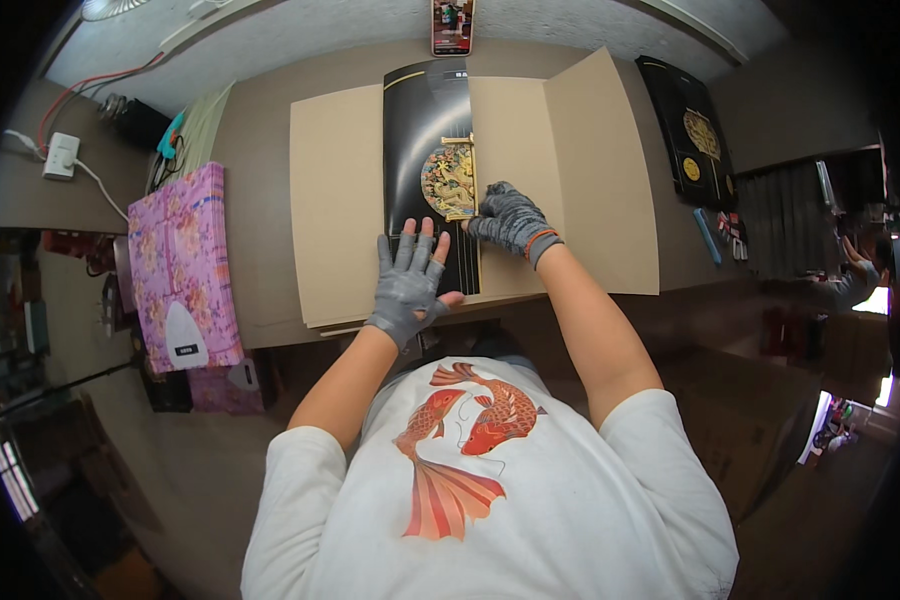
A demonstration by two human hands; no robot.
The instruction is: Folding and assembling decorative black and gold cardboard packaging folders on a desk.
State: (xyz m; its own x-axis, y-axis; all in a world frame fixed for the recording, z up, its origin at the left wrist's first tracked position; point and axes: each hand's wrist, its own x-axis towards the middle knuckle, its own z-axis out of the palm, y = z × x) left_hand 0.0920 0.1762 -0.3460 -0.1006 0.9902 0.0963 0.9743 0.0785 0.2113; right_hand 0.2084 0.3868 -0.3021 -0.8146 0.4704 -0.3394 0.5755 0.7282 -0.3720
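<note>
A glossy black printed sheet (pixel 410 140) with a round, colourful gold picture lies lengthwise on a large flat brown cardboard piece (pixel 340 200). My left hand (pixel 407 285), in a grey fingerless glove, rests flat on the near part of the sheet with its fingers spread. At the sheet's right edge, beside the gold picture, is my right hand (pixel 513 222), in a grey knitted glove with an orange cuff. Its fingers are curled inward with the tips at that edge. Whatever lies under or between them is hidden.
A pink flowered stack (pixel 180 265) sits at the table's left, below a white power strip (pixel 62 157) with cords. Another black printed piece (pixel 685 130) lies at the right, near a blue tool (pixel 707 237). A phone (pixel 452 27) stands at the far edge.
</note>
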